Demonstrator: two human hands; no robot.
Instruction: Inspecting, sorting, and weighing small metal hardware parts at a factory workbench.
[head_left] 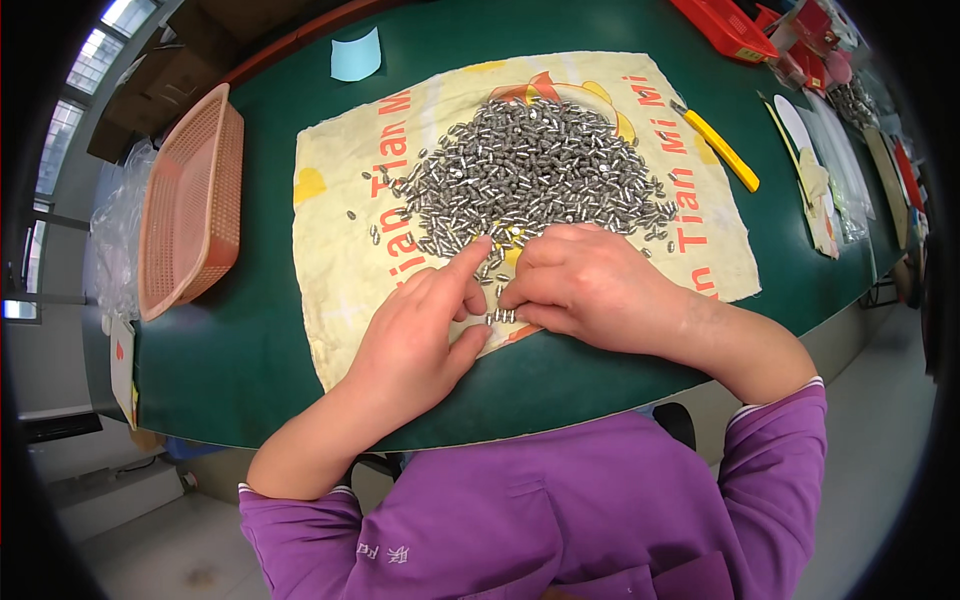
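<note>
A big heap of small silver barrel-shaped metal pieces (530, 160) lies on a pale yellow printed cloth (325, 250). My left hand (420, 325) rests at the heap's near edge, its index finger stretched to the pieces and its thumb apart from it; nothing shows between them. My right hand (590, 285) is closed at the near side of the heap, fingers bent together; whatever they hold is hidden. Between both thumbs, a short row of metal pieces (502, 316) stands side by side on the cloth, with a few loose ones just beyond.
The cloth covers part of a green table (270, 350). At the left stands a pink plastic basket (190, 215) beside clear plastic bags (122, 230). A yellow utility knife (722, 150) lies at the cloth's right edge. Farther off are a blue paper (356, 56) and a red tray (728, 28).
</note>
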